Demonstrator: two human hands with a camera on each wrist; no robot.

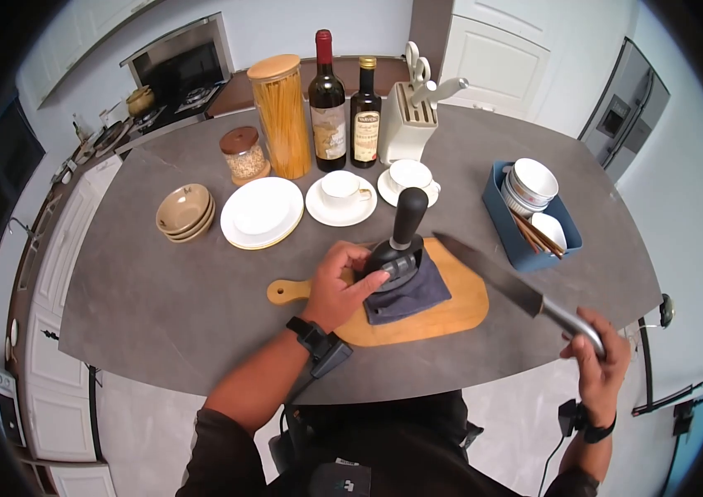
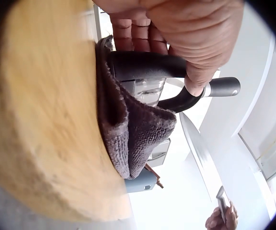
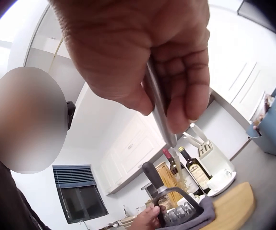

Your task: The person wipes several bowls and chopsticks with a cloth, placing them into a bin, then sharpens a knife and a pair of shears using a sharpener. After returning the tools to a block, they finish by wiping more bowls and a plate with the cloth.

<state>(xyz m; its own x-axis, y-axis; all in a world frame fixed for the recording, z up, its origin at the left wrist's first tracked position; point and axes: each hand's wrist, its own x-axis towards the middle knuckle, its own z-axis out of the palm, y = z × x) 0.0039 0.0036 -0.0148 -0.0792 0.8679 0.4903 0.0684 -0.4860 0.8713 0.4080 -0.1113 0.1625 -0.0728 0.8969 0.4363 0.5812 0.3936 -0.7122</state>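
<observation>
My left hand (image 1: 339, 286) grips a black knife sharpener (image 1: 408, 219), its fingers and thumb round the lower body while the upright handle stands free. The sharpener rests on a folded dark grey cloth (image 1: 417, 300), which lies on a wooden cutting board (image 1: 467, 311). Metal wheels (image 3: 180, 214) show inside the sharpener in the right wrist view. On the right, my right hand (image 1: 602, 356) holds a kitchen knife (image 1: 504, 283) by its metal handle. The broad blade points up and left, its tip near the sharpener and over the board's right side.
Behind the board stand cups on saucers (image 1: 340, 214), stacked plates (image 1: 239, 236) and brown bowls (image 1: 184, 209). Farther back are a pasta jar (image 1: 282, 116), two bottles (image 1: 328, 108) and a knife block (image 1: 405, 128). A blue bin (image 1: 504, 219) with bowls and chopsticks sits at right.
</observation>
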